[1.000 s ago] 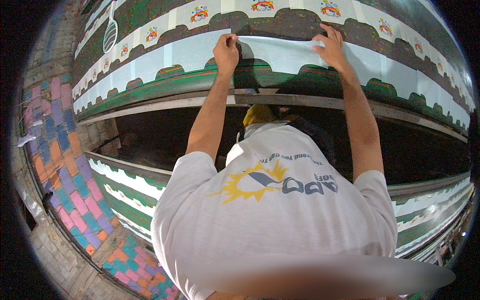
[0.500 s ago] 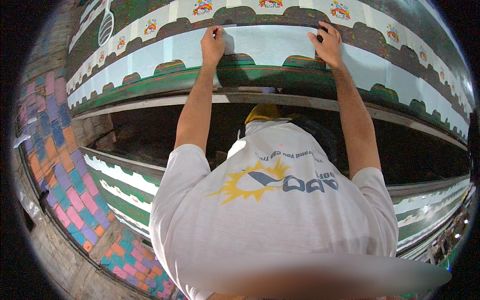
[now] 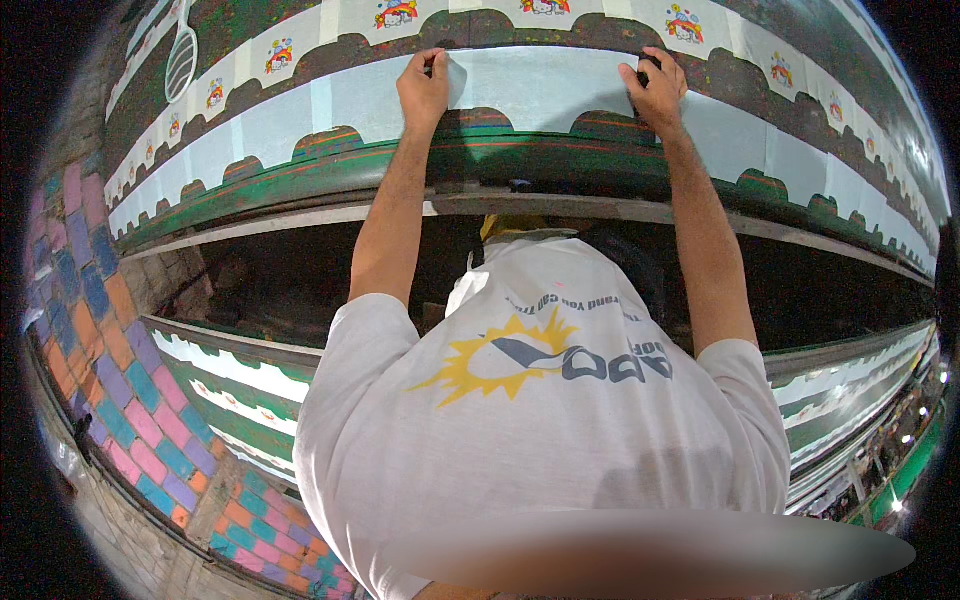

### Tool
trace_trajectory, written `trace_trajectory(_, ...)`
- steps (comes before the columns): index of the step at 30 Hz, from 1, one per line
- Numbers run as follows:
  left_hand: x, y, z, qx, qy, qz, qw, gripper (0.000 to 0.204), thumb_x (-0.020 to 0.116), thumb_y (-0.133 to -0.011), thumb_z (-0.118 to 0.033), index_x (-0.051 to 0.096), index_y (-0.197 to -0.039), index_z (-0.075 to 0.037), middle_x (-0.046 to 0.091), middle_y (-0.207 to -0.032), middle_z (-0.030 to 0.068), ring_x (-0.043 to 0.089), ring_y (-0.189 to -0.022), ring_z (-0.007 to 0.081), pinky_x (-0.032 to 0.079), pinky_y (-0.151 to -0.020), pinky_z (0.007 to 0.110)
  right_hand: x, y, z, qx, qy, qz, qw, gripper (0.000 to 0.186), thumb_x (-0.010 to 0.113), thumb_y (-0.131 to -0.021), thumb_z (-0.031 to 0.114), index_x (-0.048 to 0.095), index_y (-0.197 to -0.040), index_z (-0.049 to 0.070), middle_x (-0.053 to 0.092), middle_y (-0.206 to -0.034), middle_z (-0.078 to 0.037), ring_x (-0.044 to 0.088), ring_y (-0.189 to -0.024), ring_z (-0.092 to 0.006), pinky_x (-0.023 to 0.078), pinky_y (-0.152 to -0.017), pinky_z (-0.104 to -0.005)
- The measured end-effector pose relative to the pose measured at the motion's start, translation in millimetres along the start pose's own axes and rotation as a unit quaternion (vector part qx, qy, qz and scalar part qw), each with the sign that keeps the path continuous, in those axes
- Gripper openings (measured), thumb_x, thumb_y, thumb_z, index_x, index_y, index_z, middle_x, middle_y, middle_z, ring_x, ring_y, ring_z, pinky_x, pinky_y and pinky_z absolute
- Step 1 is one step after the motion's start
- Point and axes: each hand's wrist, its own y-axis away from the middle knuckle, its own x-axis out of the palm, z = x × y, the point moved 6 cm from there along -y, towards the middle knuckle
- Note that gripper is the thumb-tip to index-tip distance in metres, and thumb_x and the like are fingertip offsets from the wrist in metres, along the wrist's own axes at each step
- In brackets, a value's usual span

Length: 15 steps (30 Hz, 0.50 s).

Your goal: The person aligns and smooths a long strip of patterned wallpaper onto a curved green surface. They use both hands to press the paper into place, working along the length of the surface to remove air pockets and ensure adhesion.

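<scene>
Head view: the left hand [image 3: 424, 92] and right hand [image 3: 655, 95] press flat, fingers spread, on a pale blue paper strip [image 3: 540, 85] along the far edge of the long green table [image 3: 300, 180] — neighbouring strips already lie flat — this one is not yet smoothed.

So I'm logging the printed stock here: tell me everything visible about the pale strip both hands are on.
The pale blue-grey strip with a scalloped lower edge looks like thin sheet or fabric, flat and matte. It runs in a long band across the green, paint-stained table, parallel to a band of small cartoon motifs above. The left hand and right hand press fingers on its upper edge.
</scene>
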Motion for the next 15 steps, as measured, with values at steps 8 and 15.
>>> trace_trajectory(8,-1.1,2.1,-2.0,0.010,0.011,-0.016,1.000,0.025,0.071,-0.096,-0.022,0.073,-0.108,0.000,0.076,-0.096,0.0146,0.073,-0.085,0.0220,0.057,-0.080,0.035,4.9,-1.0,-7.1,-0.004,0.018,0.010,1.000,0.037,0.073,-0.089,0.051,0.072,-0.091,0.014,0.053,-0.144,-0.004,0.040,-0.135,-0.0390,0.027,-0.113,-0.0572)
trace_trajectory(15,0.3,-1.7,0.9,-0.017,-0.001,-0.013,1.000,0.031,0.072,-0.095,-0.027,0.072,-0.111,-0.001,0.076,-0.098,0.0159,0.073,-0.088,0.0231,0.056,-0.082,0.034,2.1,-2.5,-3.0,0.023,0.015,0.039,0.999,0.037,0.072,-0.090,0.050,0.072,-0.090,0.013,0.053,-0.144,-0.005,0.039,-0.136,-0.0390,0.026,-0.114,-0.0564)
